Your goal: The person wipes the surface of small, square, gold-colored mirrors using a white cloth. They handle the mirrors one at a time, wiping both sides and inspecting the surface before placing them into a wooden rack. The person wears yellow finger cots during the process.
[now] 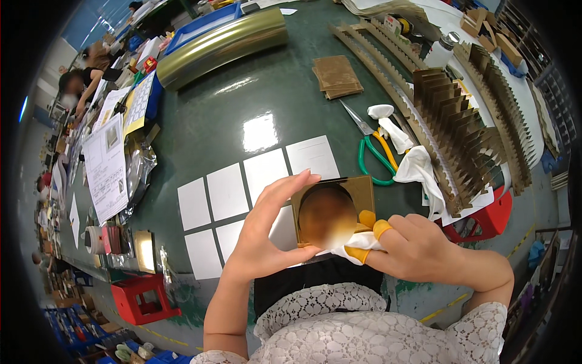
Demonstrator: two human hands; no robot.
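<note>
My left hand [267,224] grips a square, mirror-like gold plate [365,195] by its edges, thumb at the bottom and fingers at the top. The plate is tilted up in front of me and reflects a blurred shape. My right hand [418,246], with yellow covers on some fingertips, is closed on a white cloth [362,241] at the plate's lower right corner. Beyond and left of the plate, white rectangular sheets [227,187] lie in two rows on the dark green table [200,127]. My left hand and the plate hide part of the near row.
Green-and-orange-handled scissors [376,151] and crumpled white cloths [418,173] lie at right. Beyond them stand slotted racks of thin brown plates [445,112]. A stack of brown plates [338,76] and a large gold roll [224,48] are farther back. Papers [106,167] lie left; red stools [145,297] stand below.
</note>
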